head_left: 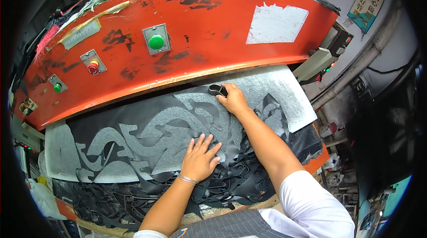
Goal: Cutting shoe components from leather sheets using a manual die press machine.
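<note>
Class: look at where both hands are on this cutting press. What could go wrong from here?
1. The right hand holds a small black cutting die right under the red press head; fingers could be crushed if it drops.
2. The left hand presses flat on the cut black sheet, also inside the bed.

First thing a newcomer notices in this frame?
The big, scuffed orange machine head arching across the top, with a green button at its centre. Below it, a black sheet riddled with cut-out shapes lies over the grey cutting pad. The left hand presses flat on the sheet, while the right hand grips a small black cutting die near the machine's edge.
</note>
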The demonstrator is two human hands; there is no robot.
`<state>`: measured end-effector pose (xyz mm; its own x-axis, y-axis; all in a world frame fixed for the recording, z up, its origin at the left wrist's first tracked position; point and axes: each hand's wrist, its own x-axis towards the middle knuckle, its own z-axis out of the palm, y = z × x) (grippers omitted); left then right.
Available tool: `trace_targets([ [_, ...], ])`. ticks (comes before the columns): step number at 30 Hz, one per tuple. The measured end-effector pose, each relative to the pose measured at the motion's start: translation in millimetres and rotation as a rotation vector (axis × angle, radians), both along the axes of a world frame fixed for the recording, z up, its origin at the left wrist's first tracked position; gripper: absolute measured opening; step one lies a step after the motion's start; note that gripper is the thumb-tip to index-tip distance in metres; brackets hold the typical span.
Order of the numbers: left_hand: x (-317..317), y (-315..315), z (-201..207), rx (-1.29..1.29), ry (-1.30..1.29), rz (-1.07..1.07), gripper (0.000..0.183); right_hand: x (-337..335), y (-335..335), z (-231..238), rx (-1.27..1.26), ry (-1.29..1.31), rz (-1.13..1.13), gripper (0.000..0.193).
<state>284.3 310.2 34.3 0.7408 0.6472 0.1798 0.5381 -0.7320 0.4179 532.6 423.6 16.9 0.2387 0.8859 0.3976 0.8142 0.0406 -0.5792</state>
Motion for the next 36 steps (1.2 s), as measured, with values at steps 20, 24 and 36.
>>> trace_targets([
  [20,-311.5,179.5,67.7,0.162,-0.829,0.958,0.074,-117.3,-29.2,142.7,0.198,0.174,0.154,0.064],
  [24,-389.7,215.5,103.6,0.621,-0.504,1.08,0.069,-166.3,2.3,184.8,0.36,0.064,0.212,0.052],
  [36,-312.0,-152.3,51.0,0.08,-0.473,0.732,0.011,-126.4,-113.5,131.3,-0.019,0.274,0.166,0.028],
])
